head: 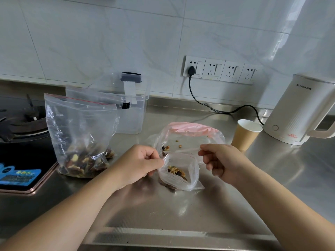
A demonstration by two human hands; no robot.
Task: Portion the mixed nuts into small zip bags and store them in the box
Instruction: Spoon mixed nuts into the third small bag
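Observation:
A small clear zip bag (181,178) with some mixed nuts inside stands on the steel counter in front of me. My left hand (139,163) pinches the left end of its top edge, and my right hand (221,162) pinches the right end. Behind it lies a bag with a pink strip (192,134) holding a few nut pieces. A large zip bag of mixed nuts (79,138) stands upright at the left. The clear plastic box (134,109) with black latches sits behind it, open, with an empty zip bag leaning at its front.
A gas hob (21,124) and its dark glass panel take up the left edge. A paper cup (246,134) and a white electric kettle (301,113) stand at the right, with a black cord (217,107) running to the wall sockets.

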